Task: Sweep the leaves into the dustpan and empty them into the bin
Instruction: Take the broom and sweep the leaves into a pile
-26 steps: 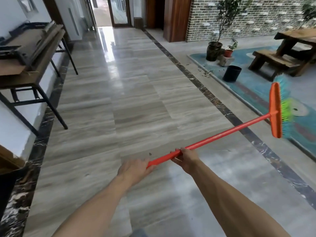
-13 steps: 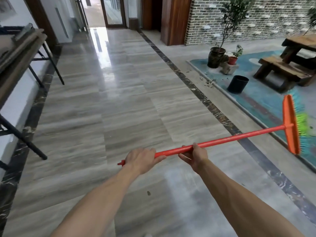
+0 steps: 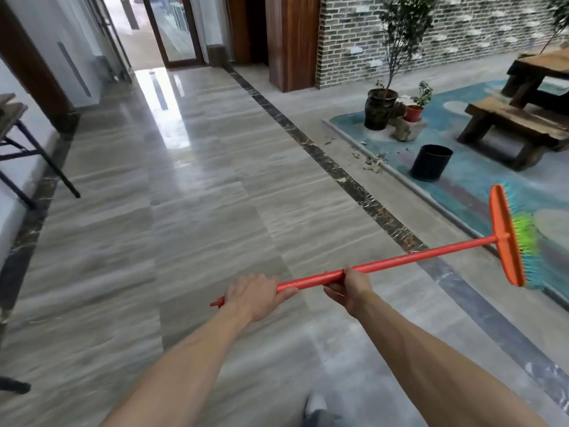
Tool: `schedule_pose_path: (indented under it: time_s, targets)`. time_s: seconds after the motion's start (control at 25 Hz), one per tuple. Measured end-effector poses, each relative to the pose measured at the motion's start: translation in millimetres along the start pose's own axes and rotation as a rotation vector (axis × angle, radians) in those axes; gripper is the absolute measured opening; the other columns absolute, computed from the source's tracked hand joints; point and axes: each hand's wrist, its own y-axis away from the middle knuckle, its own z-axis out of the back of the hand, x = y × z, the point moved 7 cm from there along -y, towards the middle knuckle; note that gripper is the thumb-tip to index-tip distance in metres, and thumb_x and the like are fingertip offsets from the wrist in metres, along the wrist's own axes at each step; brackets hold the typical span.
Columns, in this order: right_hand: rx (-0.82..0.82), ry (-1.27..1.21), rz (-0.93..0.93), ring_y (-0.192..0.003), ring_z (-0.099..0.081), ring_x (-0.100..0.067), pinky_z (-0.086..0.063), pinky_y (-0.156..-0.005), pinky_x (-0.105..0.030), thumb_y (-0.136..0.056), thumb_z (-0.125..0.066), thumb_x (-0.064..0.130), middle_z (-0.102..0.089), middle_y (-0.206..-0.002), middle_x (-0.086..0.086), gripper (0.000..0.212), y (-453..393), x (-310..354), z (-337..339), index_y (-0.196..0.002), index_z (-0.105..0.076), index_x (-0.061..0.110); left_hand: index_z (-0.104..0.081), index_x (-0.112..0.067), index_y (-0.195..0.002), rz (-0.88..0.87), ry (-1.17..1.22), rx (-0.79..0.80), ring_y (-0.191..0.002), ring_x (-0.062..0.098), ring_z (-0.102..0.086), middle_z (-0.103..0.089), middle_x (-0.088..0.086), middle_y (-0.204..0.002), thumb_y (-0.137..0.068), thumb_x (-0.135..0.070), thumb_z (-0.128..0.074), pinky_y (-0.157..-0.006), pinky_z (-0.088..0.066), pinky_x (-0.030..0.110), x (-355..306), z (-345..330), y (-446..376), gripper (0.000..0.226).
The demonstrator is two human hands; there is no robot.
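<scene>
Both my left hand [image 3: 255, 295] and right hand [image 3: 349, 288] gripped the broom [image 3: 415, 257], seemingly light and stiff, near its handle end.

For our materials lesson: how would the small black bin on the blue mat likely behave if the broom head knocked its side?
The black bin would probably tip or slide easily: it stands upright, taller than wide, and looks thin-walled, so likely light. Its round shape suggests it would roll once on its side. The blue mat may slow sliding. The broom looks stiff enough to push it.
</scene>
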Motion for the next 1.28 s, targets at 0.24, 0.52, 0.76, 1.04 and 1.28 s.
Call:
schedule_pose_path:
  time_s: [0.24, 0.52, 0.76, 1.04, 1.28]
  targets:
    - [-0.012, 0.080, -0.021, -0.036, -0.054, -0.013, -0.053, -0.041, -0.025, -0.099, -0.033, 0.019, -0.062, -0.062, -0.012, 0.041, -115, 119, -55, -0.087, -0.066, -0.002, -0.058, -0.029, -0.109, 0.034, 0.068, -0.006, -0.099, 0.030, -0.066, -0.070, 0.004, -0.105, -0.088, -0.075, -0.019, -0.078, -0.047, 0.038, 30, 34, -154, 0.064]
    - [-0.023, 0.110, 0.004, -0.032, -0.052, -0.012, -0.051, -0.045, -0.025, -0.097, -0.031, 0.017, -0.061, -0.062, -0.015, 0.042, -267, 228, -163, -0.088, -0.067, -0.003, -0.056, -0.025, -0.103, 0.018, 0.065, -0.014, -0.099, 0.029, -0.066, -0.070, 0.005, -0.105, -0.085, -0.076, -0.013, -0.070, -0.039, 0.038, 121, 53, -352, 0.070]
    - [-0.145, 0.071, -0.008, -0.034, -0.055, -0.015, -0.050, -0.040, -0.023, -0.097, -0.034, 0.021, -0.063, -0.049, -0.011, 0.044, -385, 340, -246, -0.078, -0.068, -0.001, -0.057, -0.023, -0.103, -0.060, 0.113, -0.003, -0.100, 0.031, -0.065, -0.069, 0.007, -0.105, -0.089, -0.074, -0.019, -0.076, -0.046, 0.039, 193, 105, -531, 0.065]
    - [-0.176, 0.043, -0.001, -0.051, -0.059, -0.021, -0.051, -0.043, -0.025, -0.097, -0.034, 0.020, -0.067, -0.068, -0.015, 0.042, -526, 462, -318, -0.073, -0.064, 0.002, -0.058, -0.024, -0.101, -0.113, 0.084, -0.016, -0.096, 0.030, -0.065, -0.070, 0.005, -0.100, -0.089, -0.074, -0.019, -0.070, -0.043, 0.038, 246, 146, -728, 0.065]
    - [-0.174, 0.052, -0.033, -0.036, -0.057, -0.018, -0.049, -0.037, -0.024, -0.096, -0.035, 0.019, -0.064, -0.051, -0.014, 0.043, -690, 585, -368, -0.068, -0.063, 0.001, -0.058, -0.024, -0.100, -0.079, 0.069, 0.000, -0.097, 0.031, -0.065, -0.070, 0.006, -0.103, -0.089, -0.075, -0.020, -0.072, -0.044, 0.038, 274, 187, -928, 0.064]
